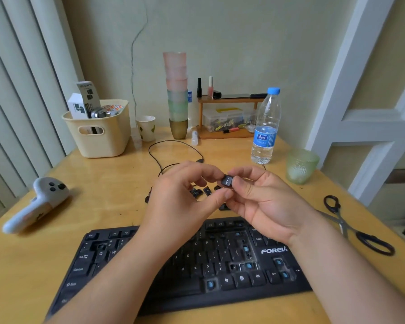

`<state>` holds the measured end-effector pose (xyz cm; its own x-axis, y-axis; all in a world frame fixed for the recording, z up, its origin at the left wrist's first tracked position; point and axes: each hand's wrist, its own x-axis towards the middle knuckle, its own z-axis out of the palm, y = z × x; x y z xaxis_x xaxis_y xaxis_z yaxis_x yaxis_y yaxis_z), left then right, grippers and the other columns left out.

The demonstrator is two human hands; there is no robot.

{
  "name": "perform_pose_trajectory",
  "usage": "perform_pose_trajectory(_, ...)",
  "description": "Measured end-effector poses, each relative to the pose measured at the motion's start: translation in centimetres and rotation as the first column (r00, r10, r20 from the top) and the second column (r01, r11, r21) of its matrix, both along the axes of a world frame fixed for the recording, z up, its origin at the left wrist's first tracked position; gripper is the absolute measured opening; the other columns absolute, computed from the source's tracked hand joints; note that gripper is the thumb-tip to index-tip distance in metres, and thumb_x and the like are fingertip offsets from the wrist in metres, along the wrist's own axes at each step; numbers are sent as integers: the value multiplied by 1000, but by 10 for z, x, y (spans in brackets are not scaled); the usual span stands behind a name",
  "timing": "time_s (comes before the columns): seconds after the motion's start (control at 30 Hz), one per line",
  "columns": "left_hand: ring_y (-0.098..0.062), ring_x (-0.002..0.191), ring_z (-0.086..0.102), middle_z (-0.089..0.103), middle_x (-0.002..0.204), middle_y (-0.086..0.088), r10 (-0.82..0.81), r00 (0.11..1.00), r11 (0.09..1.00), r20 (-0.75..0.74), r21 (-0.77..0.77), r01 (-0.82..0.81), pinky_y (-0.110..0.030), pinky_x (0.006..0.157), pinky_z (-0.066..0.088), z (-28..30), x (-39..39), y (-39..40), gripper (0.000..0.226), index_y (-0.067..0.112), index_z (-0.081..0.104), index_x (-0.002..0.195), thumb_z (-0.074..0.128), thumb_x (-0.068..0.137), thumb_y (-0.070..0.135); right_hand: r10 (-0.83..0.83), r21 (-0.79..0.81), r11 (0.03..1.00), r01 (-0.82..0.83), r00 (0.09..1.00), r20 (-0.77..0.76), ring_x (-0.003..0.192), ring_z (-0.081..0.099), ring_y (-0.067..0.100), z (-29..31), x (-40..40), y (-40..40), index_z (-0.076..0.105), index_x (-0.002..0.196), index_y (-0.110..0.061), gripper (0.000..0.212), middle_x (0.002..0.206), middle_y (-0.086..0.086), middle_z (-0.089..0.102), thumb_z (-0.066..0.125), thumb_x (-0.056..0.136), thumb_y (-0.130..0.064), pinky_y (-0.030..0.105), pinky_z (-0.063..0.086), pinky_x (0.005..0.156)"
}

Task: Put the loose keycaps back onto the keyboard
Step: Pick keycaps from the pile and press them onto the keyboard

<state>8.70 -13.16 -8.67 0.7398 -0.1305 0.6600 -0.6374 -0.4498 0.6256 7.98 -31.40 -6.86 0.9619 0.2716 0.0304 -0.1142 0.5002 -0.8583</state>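
A black keyboard (220, 260) lies near the table's front edge, with several open key sockets showing blue stems on its right half. Both hands hover above its far edge. My right hand (264, 202) pinches a black keycap (226, 181) between thumb and fingers. My left hand (185, 197) meets it, its fingertips curled against the same keycap. Several loose black keycaps (200, 191) lie on the table just behind the hands, partly hidden by them.
A white game controller (36, 204) lies at the left, black scissors (351, 225) at the right. Behind are a green glass (301, 166), a water bottle (265, 127), stacked cups (177, 94), a cream basket (101, 129), a paper cup (146, 127) and a black cable (173, 150).
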Motion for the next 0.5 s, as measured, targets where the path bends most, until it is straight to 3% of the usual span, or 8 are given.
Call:
perform_pose_trajectory(0.27, -15, 98, 64, 69, 101, 16, -48, 999, 999, 12, -21, 48, -14, 78, 45, 1, 0, 2, 22, 38, 78, 104, 83, 85, 29, -18, 5, 1000, 18, 999, 31, 82, 74, 28, 1, -2, -1, 71, 76, -8, 12, 91, 20, 73, 66, 79, 2, 37, 63, 76)
perform_pose_trajectory(0.4, -17, 99, 64, 68, 105, 16, -99, 995, 995, -17, -24, 99, -17, 79, 47, 1, 1, 3, 27, 43, 77, 107, 86, 81, 37, -35, -17, 999, 36, 998, 59, 78, 72, 27, -1, -2, 1, 73, 71, -12, 18, 81, 18, 71, 66, 77, 4, 41, 61, 88)
perform_pose_trajectory(0.5, -17, 101, 63, 66, 106, 16, -113, 994, 993, -12, -20, 113, -15, 81, 46, 2, 2, 4, 26, 42, 77, 109, 83, 84, 37, -20, -14, 1000, 21, 998, 66, 78, 74, 24, -1, -3, 2, 70, 73, -12, 20, 80, 16, 71, 65, 77, 7, 38, 62, 85)
